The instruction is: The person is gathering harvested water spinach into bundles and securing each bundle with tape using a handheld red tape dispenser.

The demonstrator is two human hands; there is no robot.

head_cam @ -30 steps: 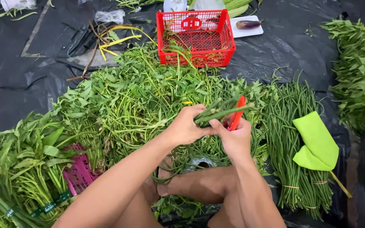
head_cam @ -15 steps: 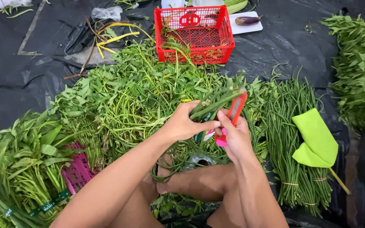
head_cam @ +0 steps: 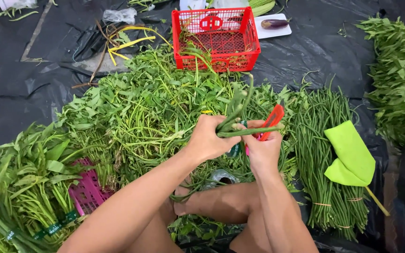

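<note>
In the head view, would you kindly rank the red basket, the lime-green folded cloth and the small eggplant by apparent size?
1. red basket
2. lime-green folded cloth, though it lies nearer the camera, so the gap is unsure
3. eggplant, clearly smallest

Both hands raised together, touching; left hand [head_cam: 208, 139] fisted; right hand [head_cam: 263, 149] fingers curled closed.
</note>
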